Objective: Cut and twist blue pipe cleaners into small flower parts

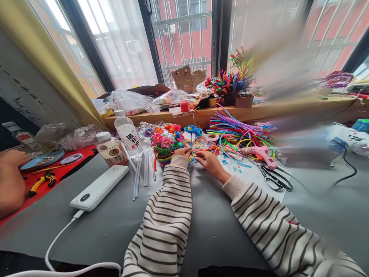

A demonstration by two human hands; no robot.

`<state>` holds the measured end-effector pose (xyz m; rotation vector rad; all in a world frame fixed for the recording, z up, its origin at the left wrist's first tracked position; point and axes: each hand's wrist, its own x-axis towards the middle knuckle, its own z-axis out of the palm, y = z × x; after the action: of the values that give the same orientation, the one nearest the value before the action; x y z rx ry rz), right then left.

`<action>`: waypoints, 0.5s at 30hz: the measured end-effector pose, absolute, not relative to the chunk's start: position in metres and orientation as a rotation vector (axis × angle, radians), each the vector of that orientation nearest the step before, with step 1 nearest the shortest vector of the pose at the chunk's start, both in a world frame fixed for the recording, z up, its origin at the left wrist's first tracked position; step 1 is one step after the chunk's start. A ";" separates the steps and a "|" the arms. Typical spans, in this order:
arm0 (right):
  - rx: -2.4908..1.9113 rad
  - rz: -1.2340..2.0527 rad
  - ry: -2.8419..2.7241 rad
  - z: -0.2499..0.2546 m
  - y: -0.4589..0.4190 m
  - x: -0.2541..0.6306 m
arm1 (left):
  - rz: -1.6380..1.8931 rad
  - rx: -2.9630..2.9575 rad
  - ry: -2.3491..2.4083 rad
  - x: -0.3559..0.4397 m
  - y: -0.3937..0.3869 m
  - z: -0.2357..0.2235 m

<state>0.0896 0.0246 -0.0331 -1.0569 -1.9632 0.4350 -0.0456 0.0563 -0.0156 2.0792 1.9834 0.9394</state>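
My left hand (pixel 182 152) is closed on the stem of a blue pipe-cleaner flower (pixel 193 130), which stands upright above the fingers. Just right of it is my right hand (pixel 211 164), its thumb and fingers bent together near the lower stem. Whatever lies between those fingertips is too small to make out. Beside my left hand sits a small pot of pink, orange and blue pipe-cleaner flowers (pixel 163 144). Blue scraps (pixel 233 165) are scattered on the table to the right of my right hand.
Loose pipe cleaners (pixel 230 125) are heaped behind my hands. To the right lie a pink glue gun (pixel 263 154) and scissors (pixel 275 180). Bottles (pixel 128 134), clear glue sticks (pixel 137 177) and a white power bank (pixel 99 188) are left. Another person's hand (pixel 11 181) is far left, near pliers (pixel 42 184).
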 end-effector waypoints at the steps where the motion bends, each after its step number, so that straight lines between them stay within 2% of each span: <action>1: -1.064 0.434 -1.917 -0.032 0.026 0.089 | 0.924 2.089 1.965 -0.044 0.055 -0.015; 10: -1.081 0.243 -1.860 -0.019 0.041 0.086 | 0.768 2.179 1.884 -0.033 0.055 -0.019; 15: -1.078 0.219 -1.833 -0.013 0.045 0.088 | 0.942 2.158 1.800 -0.031 0.056 -0.023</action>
<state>0.0884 0.0455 -0.0128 -1.0785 -1.8329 0.2193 -0.0306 0.0559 -0.0231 2.1579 1.7996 0.9419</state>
